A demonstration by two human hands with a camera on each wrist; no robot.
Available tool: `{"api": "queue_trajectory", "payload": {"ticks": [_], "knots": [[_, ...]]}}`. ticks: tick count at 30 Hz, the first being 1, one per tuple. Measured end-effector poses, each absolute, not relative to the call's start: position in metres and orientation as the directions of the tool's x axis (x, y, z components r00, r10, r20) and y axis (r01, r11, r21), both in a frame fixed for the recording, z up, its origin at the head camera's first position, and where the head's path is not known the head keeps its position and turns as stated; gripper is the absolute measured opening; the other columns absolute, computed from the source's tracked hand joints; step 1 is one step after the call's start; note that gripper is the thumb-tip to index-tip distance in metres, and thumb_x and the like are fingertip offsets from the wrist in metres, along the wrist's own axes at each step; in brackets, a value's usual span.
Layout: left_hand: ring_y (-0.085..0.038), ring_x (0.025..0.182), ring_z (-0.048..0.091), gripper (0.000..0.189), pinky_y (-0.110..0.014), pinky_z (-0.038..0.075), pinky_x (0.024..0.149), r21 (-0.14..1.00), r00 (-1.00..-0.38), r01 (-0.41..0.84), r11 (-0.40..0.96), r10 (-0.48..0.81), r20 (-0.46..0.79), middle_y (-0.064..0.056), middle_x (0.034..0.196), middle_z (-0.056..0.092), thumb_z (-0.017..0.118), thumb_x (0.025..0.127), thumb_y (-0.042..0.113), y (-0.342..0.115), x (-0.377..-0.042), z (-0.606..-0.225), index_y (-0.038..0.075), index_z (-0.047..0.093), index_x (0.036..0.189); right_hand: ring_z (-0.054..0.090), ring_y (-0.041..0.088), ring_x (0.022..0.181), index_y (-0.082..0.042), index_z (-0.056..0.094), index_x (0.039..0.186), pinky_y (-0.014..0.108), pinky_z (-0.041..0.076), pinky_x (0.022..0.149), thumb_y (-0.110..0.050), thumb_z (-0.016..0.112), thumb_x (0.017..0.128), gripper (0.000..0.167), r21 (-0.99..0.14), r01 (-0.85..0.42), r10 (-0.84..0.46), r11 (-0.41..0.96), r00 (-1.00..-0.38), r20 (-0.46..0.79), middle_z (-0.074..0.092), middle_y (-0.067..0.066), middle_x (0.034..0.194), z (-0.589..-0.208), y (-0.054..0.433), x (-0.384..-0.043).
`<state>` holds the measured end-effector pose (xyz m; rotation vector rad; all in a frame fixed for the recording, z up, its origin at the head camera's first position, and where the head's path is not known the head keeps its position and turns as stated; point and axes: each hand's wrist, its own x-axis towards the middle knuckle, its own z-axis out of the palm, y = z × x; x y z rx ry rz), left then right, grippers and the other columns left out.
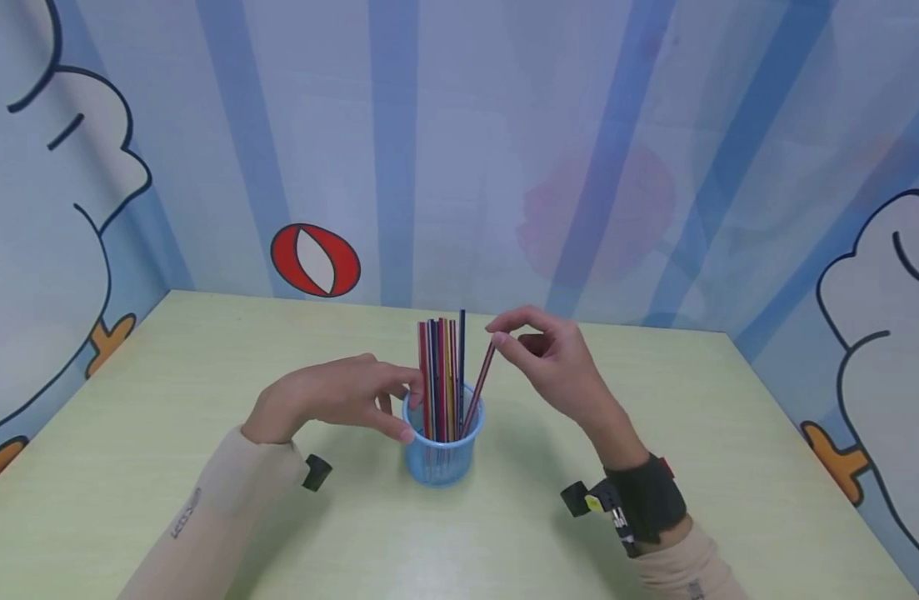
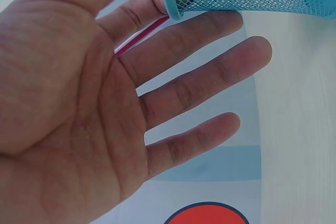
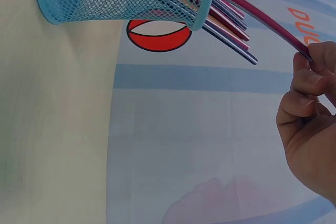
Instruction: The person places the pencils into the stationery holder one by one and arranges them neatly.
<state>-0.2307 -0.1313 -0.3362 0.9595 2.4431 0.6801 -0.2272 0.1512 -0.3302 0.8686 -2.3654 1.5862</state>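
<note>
A light-blue mesh pen cup (image 1: 439,467) stands upright on the table, with a bundle of slim pencils (image 1: 438,375) in dark blue, red, white and yellow rising out of it. My left hand (image 1: 339,392) is at the cup's left side, thumb and bent index finger at the rim. In the left wrist view its other three fingers (image 2: 205,85) stretch out straight beside the mesh. Thumb and fingertips of my right hand (image 1: 552,358) pinch the upper end of a dark red pencil (image 1: 480,385). That pencil leans right, its lower end inside the cup.
The pale yellow-green table (image 1: 167,400) spreads around the cup. Behind it hangs a light-blue striped backdrop (image 1: 466,167) with cartoon figures at both sides and a red-and-white oval (image 1: 315,260). Small black devices (image 1: 317,472) sit at both wrists.
</note>
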Motion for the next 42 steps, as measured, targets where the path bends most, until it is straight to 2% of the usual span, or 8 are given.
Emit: {"api": "queue_trajectory", "payload": {"ticks": [4, 9, 18, 29, 37, 42], "knots": [[-0.017, 0.1, 0.068, 0.029, -0.035, 0.051, 0.083, 0.587, -0.666, 0.504, 0.633, 0.718, -0.202, 0.001, 0.12, 0.069, 0.078, 0.088, 0.036, -0.132, -0.23, -0.336, 0.023, 0.057, 0.103, 0.032, 0.013, 0.047, -0.012, 0.067, 0.117, 0.028, 0.031, 0.047, -0.014, 0.063, 0.1, 0.018, -0.778, -0.569, -0.399, 0.266, -0.8, 0.449, 0.063, 0.006, 0.1, -0.337, 0.143, -0.229], [-0.016, 0.097, 0.067, 0.03, -0.035, 0.051, 0.082, 0.592, -0.664, 0.505, 0.628, 0.721, -0.198, 0.004, 0.117, 0.069, 0.078, 0.088, 0.037, -0.133, -0.23, -0.336, 0.023, 0.057, 0.104, 0.032, 0.014, 0.047, -0.015, 0.06, 0.131, 0.027, 0.032, 0.047, -0.012, 0.062, 0.1, 0.031, -0.774, -0.567, -0.449, 0.283, -0.791, 0.415, 0.06, 0.006, 0.099, -0.343, 0.138, -0.23], [-0.015, 0.097, 0.067, 0.03, -0.035, 0.051, 0.082, 0.592, -0.663, 0.509, 0.625, 0.723, -0.193, 0.003, 0.116, 0.069, 0.078, 0.088, 0.036, -0.131, -0.23, -0.335, 0.023, 0.058, 0.105, 0.037, 0.013, 0.046, -0.029, 0.035, 0.155, 0.027, 0.038, 0.05, -0.006, 0.056, 0.101, 0.063, -0.745, -0.555, -0.569, 0.37, -0.769, 0.291, 0.056, 0.008, 0.094, -0.354, 0.132, -0.234], [-0.016, 0.097, 0.068, 0.029, -0.035, 0.051, 0.083, 0.592, -0.664, 0.508, 0.626, 0.722, -0.194, 0.001, 0.118, 0.069, 0.078, 0.088, 0.035, -0.132, -0.23, -0.336, 0.023, 0.058, 0.106, 0.043, 0.01, 0.048, -0.036, 0.012, 0.16, 0.029, 0.046, 0.059, -0.004, 0.057, 0.099, 0.083, -0.736, -0.511, -0.594, 0.443, -0.783, 0.186, 0.058, 0.007, 0.099, -0.358, 0.126, -0.233], [-0.016, 0.097, 0.068, 0.03, -0.036, 0.051, 0.083, 0.595, -0.666, 0.502, 0.628, 0.719, -0.197, 0.006, 0.116, 0.069, 0.078, 0.088, 0.036, -0.135, -0.23, -0.338, 0.023, 0.057, 0.104, 0.045, 0.011, 0.049, -0.036, 0.013, 0.16, 0.03, 0.046, 0.058, -0.006, 0.059, 0.1, 0.081, -0.719, -0.509, -0.59, 0.473, -0.789, 0.171, 0.059, 0.007, 0.099, -0.357, 0.13, -0.237], [-0.014, 0.097, 0.068, 0.03, -0.036, 0.051, 0.084, 0.599, -0.643, 0.529, 0.601, 0.745, -0.179, 0.007, 0.116, 0.068, 0.077, 0.089, 0.037, -0.139, -0.234, -0.338, 0.024, 0.058, 0.108, 0.044, 0.012, 0.048, -0.037, 0.015, 0.16, 0.03, 0.044, 0.056, -0.007, 0.058, 0.1, 0.079, -0.728, -0.496, -0.571, 0.473, -0.802, 0.176, 0.06, 0.006, 0.101, -0.354, 0.137, -0.241]]}}
